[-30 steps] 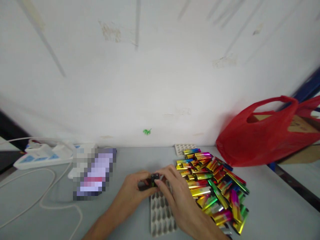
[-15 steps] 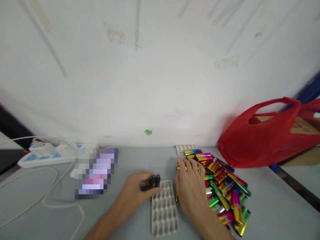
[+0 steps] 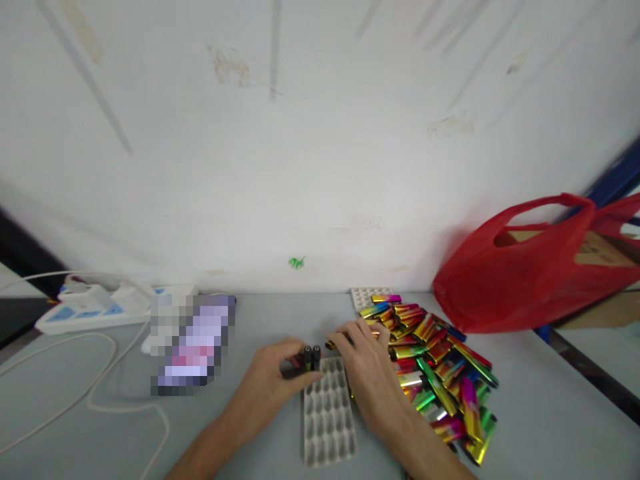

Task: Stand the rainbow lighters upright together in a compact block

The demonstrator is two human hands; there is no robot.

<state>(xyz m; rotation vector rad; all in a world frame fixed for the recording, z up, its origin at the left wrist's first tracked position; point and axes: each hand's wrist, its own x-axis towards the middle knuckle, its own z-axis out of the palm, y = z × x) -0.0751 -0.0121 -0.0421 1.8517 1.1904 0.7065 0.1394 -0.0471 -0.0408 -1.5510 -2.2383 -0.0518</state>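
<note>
My left hand (image 3: 275, 373) is closed with thumb and fingers around two dark, black-tipped tubes (image 3: 312, 357) standing upright side by side. They are at the far left corner of a pale tray (image 3: 330, 417) with rows of small hollow cells. Across the tray's right edge, my right hand (image 3: 370, 370) has its fingers bent round a shiny gold tube (image 3: 331, 345), whose end pokes out at the left of the fingers. To its right lies a heap of shiny metallic tubes (image 3: 440, 393) in gold, green, red, purple and silver.
A second pale celled tray (image 3: 361, 299) lies against the wall, partly under the heap. A red bag (image 3: 515, 280) with a cardboard box stands at the right. At the left are a blurred-out phone (image 3: 200, 343), a white power strip (image 3: 75, 317) and loose white cables (image 3: 107, 360).
My right hand has moved left from the heap toward the tray, bringing a gold tube with it. My left hand stays in place with the two dark tubes.
</note>
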